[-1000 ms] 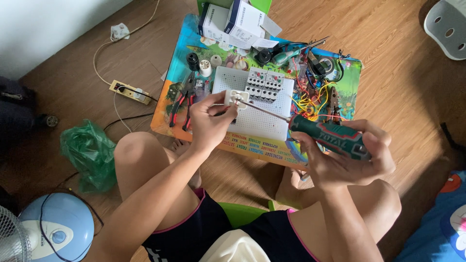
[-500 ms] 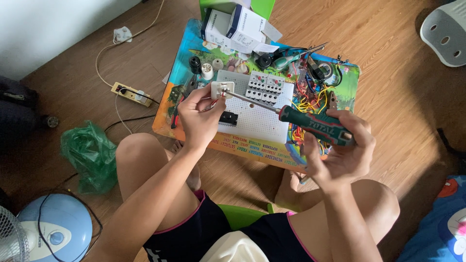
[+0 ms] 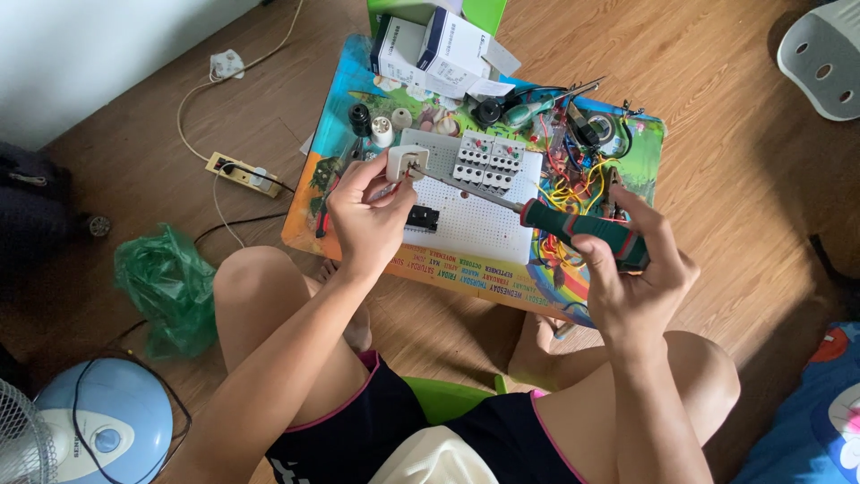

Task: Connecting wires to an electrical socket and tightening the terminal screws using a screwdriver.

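My left hand (image 3: pixel 365 215) grips a small white socket block (image 3: pixel 406 162) above the white perforated board (image 3: pixel 488 229). My right hand (image 3: pixel 632 273) holds a screwdriver with a green and black handle (image 3: pixel 578 231); its long shaft (image 3: pixel 470 190) runs left and its tip meets the socket block. White circuit breakers (image 3: pixel 488 159) are mounted at the board's far edge, and a small black part (image 3: pixel 422 218) sits on the board just right of my left hand.
The board lies on a low colourful table (image 3: pixel 466 269) with tangled coloured wires (image 3: pixel 582 184), white boxes (image 3: pixel 439 54) and small tools. On the wooden floor are a power strip (image 3: pixel 240 174), a green plastic bag (image 3: pixel 166 287), a blue fan base (image 3: pixel 98 426) and a white stool (image 3: pixel 824 58).
My left hand has drawn the socket block slightly left and up. My right hand has brought the screwdriver left, so its tip now touches the block.
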